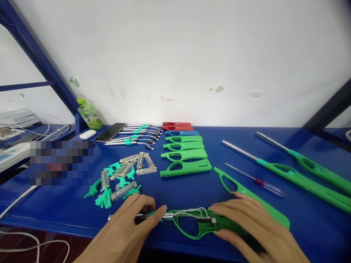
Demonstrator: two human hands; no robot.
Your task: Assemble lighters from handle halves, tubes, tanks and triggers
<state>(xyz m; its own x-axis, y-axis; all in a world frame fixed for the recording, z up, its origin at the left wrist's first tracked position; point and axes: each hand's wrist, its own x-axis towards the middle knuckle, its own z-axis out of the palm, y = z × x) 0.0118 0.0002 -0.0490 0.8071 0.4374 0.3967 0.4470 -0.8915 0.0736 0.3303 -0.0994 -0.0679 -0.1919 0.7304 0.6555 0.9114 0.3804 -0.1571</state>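
Note:
My left hand pinches a silver lighter tube between thumb and fingers, near its teal collar. The tube's end meets the narrow neck of an open green lighter handle half. Around the wide part of that half, my right hand is closed, thumb on the near edge. White wires run from the tube along the shell's inside to a small black igniter piece. Another green handle half lies just beyond my right hand, partly covered by it.
Several green, blue and red handle shells lie in a column, beside wired metal tubes. Clear fuel tanks and teal parts are scattered left. Right are a screwdriver and two long green lighters. A phone and bottle stand back left.

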